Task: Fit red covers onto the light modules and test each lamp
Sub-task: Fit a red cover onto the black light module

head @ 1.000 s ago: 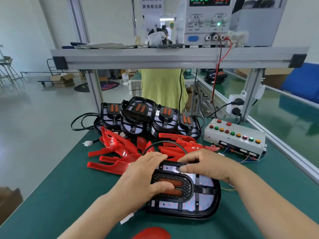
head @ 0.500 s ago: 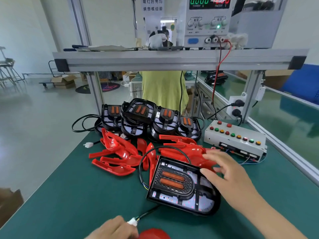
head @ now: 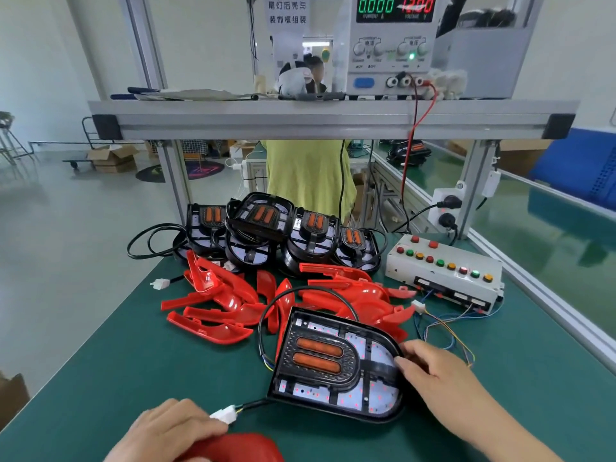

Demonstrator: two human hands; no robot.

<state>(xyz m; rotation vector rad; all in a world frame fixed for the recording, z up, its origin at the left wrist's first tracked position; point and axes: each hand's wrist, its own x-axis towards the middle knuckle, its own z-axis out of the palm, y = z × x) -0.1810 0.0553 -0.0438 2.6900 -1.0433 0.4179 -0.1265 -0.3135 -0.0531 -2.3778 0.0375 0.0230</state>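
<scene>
The light module [head: 336, 365] lies face up on the green desk [head: 133, 361], near the front edge and slightly right of centre, its two orange lenses showing and no red lens fitted over it yet. It looks like a stiff moulded shell, light enough to lift one-handed. The exposed board with its small LEDs is probably the delicate part, so the black outer rim is the safer place to take hold.

The right hand [head: 433, 371] is at the rounded right end, and its fingers [head: 405, 361] curl onto that rim in a light grasp. A black cable loops around the module's far side and comes out at its near left corner, ending in a white plug [head: 224, 414]. The left hand [head: 173, 428], just off that corner, pinches the plug with bent fingers. Under that hand sits a red cover [head: 233, 448], cut off by the frame's bottom edge. Whether the hand also grips it cannot be told.

Behind the module lies a heap of loose red covers [head: 233, 305], glossy, thin and likely to slip or scratch. Farther back is a stack of waiting modules [head: 266, 228]. To the right stands the test box [head: 443, 271] with its coloured buttons, and its own connector [head: 418, 306] lies loose near the module's far right corner. The plug presumably belongs in it.
</scene>
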